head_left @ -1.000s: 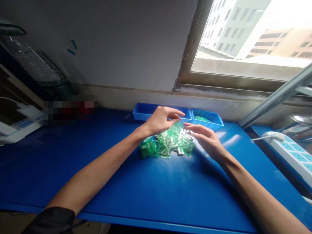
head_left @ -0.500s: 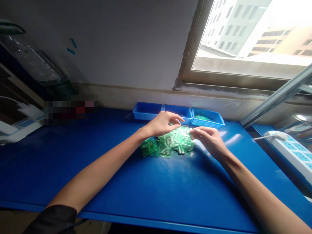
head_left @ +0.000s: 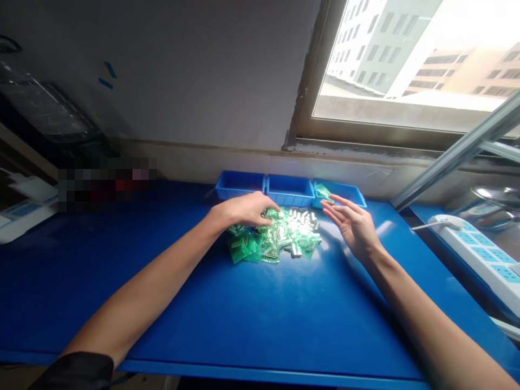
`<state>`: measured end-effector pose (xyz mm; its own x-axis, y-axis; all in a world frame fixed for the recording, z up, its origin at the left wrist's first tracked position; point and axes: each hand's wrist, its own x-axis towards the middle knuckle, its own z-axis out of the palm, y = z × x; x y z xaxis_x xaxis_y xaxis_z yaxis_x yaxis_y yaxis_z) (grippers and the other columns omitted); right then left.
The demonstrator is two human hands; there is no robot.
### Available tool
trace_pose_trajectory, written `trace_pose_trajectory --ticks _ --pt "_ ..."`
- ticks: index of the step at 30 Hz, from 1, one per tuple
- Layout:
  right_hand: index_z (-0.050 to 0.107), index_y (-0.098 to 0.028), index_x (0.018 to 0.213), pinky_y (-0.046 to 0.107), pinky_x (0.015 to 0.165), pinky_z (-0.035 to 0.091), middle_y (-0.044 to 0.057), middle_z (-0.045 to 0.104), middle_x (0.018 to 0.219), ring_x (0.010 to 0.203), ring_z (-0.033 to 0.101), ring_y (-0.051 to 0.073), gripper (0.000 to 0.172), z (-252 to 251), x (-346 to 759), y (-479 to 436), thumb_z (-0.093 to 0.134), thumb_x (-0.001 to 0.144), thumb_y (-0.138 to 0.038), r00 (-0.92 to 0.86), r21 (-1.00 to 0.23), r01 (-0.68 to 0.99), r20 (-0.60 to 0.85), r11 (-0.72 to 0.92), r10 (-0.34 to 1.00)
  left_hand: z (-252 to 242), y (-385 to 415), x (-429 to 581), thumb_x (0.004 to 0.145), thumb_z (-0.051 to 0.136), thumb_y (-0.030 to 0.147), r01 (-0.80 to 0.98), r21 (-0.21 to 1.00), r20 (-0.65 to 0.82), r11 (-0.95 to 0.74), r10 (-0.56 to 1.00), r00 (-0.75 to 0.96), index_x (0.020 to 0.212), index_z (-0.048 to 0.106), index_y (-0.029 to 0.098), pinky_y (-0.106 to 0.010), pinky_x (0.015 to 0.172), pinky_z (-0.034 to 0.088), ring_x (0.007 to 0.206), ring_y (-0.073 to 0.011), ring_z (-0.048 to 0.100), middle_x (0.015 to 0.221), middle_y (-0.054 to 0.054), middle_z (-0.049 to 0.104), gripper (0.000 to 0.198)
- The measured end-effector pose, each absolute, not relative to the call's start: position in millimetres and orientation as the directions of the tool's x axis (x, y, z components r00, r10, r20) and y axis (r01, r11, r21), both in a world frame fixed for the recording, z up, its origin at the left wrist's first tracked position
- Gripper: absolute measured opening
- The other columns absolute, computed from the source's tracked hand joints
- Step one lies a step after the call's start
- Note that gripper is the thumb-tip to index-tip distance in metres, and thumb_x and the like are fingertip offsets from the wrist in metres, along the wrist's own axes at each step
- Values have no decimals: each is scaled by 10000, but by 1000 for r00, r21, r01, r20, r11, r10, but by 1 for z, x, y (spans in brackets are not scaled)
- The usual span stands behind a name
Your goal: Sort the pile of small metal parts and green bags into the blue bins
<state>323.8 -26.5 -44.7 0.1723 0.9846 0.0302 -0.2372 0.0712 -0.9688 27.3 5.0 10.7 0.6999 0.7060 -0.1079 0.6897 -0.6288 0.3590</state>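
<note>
Blue matting covers the bench (head_left: 252, 314) in front of you, running back to a grey wall and a window (head_left: 414, 59) that shows pale buildings outside. Against the wall stand three small blue bins (head_left: 289, 190) side by side; the rightmost one has some green pieces in it, and what lies in the other two cannot be made out. Just in front of the bins lies a heap of small green circuit boards (head_left: 276, 234) with silver metal parts among them, spread loosely on the matting.

Your left hand (head_left: 244, 210) rests on the far left edge of that heap, palm down, fingers curled onto the boards; whether it has hold of one, you cannot tell from this view. Your right hand (head_left: 352, 223) hovers just right of the heap, open with fingers stretched out towards the rightmost bin, holding nothing. Its fingertips lie near the bin's front wall.

To your right a white power strip (head_left: 483, 252) lies along the bench edge, with a slanted metal rail (head_left: 455, 157) above it.
</note>
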Motion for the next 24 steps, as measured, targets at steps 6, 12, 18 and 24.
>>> trace_pose_trajectory --ticks 6,12,18,24 --pt "826 -202 980 467 1045 617 100 839 1012 990 806 281 270 -49 318 -29 862 720 -264 66 -982 -188 -1 11 998 5 9 26 902 759 320 685 335 -61 -647 711 701 1351 748 176 -286 946 548 1125 -263 744 1324 -110 765 472" --pt "834 -216 894 362 809 630 59 820 887 764 763 204 232 -49 315 -34 883 717 -358 0 -996 -89 17 17 1000 1 9 27 905 742 322 705 324 -18 -631 741 671 1221 811 178 -292 883 560 982 -253 764 1141 -108 818 354" --pt "837 -222 914 336 758 604 53 807 880 756 742 194 238 -50 315 -36 886 739 -376 -44 -998 -63 26 23 999 4 6 30 832 835 376 658 393 33 -642 725 688 1212 801 138 -295 769 556 938 -254 754 1119 -133 807 450" --pt "833 -225 929 348 758 607 58 810 918 760 737 198 229 -50 315 -36 869 762 -378 -62 -998 -52 37 34 997 -1 11 30 789 823 258 611 623 26 -489 794 608 1227 786 130 -285 730 588 901 -242 774 1038 -115 814 458"
